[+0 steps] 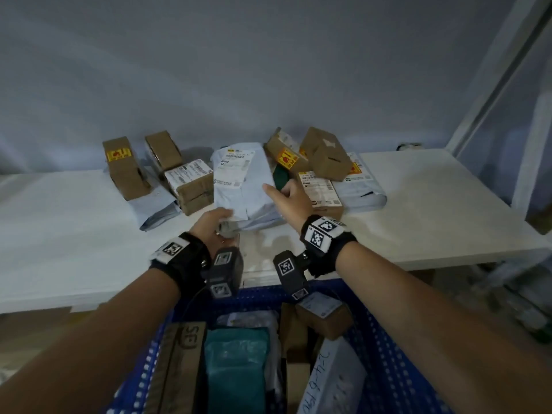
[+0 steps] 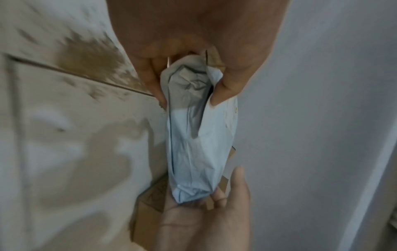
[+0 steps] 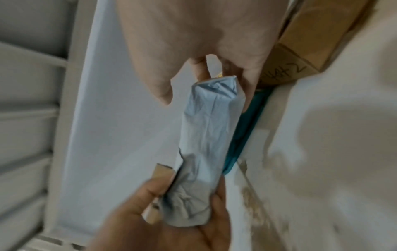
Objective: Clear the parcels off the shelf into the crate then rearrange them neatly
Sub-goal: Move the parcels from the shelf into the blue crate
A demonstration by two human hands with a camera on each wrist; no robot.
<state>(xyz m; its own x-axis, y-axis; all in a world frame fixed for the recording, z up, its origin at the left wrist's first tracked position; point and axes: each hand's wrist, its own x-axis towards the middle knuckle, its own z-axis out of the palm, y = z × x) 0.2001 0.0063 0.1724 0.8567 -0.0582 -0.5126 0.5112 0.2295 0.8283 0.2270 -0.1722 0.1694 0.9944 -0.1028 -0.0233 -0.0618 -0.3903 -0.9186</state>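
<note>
- Spanning the scene past both hands: white shelf [image 1: 418,198], its surface worn to brown patches in the wrist views.
- Blue perforated crate [image 1: 385,354] sits below the forearms, already holding cardboard boxes, a teal packet [image 1: 236,357] and a white mailer with handwriting.
- Parcels on the shelf: cluster of brown cardboard boxes [image 1: 125,168] beyond and left of the left hand; more boxes with red-yellow stickers [image 1: 286,158] beyond the right hand; a flat grey mailer under them to the right.
- Pale blue-grey poly mailer [image 1: 242,180], crinkled, soft, white printed labels on top, lies between the two hands at the shelf's middle, over another mailer; a dark green packet [image 1: 280,179] shows just past the right fingers.
- Left hand [image 1: 213,224]: grips the mailer's near end, thumb on one face and fingers on the other, bunching the plastic (left wrist view).
- Right hand [image 1: 288,197]: reaches to the far end, thumb on top, fingers curled round the mailer's edge, holding it.
- Both forearms extended over the crate, wrist bands with markers facing up.
</note>
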